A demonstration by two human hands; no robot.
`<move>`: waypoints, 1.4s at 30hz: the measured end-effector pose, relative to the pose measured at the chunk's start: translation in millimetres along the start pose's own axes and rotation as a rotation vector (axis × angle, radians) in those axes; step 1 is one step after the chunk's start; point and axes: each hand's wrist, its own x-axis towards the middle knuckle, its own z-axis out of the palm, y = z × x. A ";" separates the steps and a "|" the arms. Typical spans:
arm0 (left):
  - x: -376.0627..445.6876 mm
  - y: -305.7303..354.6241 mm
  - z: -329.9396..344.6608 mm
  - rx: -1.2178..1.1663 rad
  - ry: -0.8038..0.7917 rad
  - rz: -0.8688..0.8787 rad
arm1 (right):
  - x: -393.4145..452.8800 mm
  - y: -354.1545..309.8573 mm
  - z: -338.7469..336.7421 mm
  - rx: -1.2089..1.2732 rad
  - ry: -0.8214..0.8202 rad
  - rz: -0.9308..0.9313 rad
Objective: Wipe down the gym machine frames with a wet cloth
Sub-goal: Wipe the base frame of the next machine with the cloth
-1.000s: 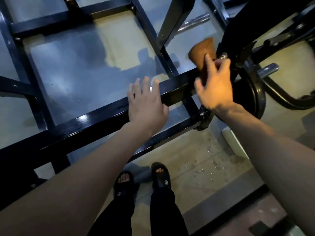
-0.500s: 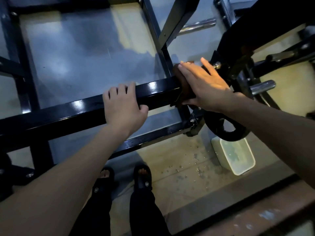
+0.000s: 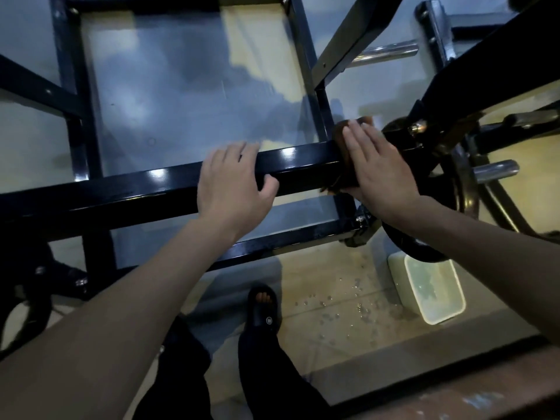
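A second ago my right hand [image 3: 380, 174] held the brown cloth [image 3: 344, 174] up off the frame; now it presses the cloth flat onto the black crossbar [image 3: 303, 163], fingers straight and together, so wiping this bar seems under way. The cloth lies under my palm, wrapped over the bar's top and near face, just beside the joint at the bar's right end. My left hand [image 3: 231, 184] has settled on the same bar, left of the cloth, fingers curled over it, steadying me.

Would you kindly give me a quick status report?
Left hand grips black bar. Right hand presses brown cloth flat on it. Pivot joint just beyond.
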 end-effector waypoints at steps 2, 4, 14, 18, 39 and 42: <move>-16.5 -29.2 -9.1 -0.035 0.151 -0.050 | 8.6 -35.2 -2.6 0.078 0.033 -0.020; -36.3 -62.6 -19.8 -0.077 0.309 -0.144 | 16.3 -69.6 -10.4 0.110 0.060 -0.040; -133.8 -197.0 -49.5 -0.461 0.657 -0.933 | 58.4 -285.8 -53.7 0.169 0.110 -0.107; -168.3 -232.2 -61.5 -0.726 0.663 -1.198 | 72.9 -365.3 -87.7 0.213 0.020 -0.118; -190.3 -232.8 -108.2 -1.204 0.497 -1.335 | 90.6 -403.9 -122.4 0.360 -0.058 -0.280; -184.6 -191.1 -113.0 -1.241 0.384 -1.253 | 70.8 -316.7 -102.1 0.363 -0.107 -0.187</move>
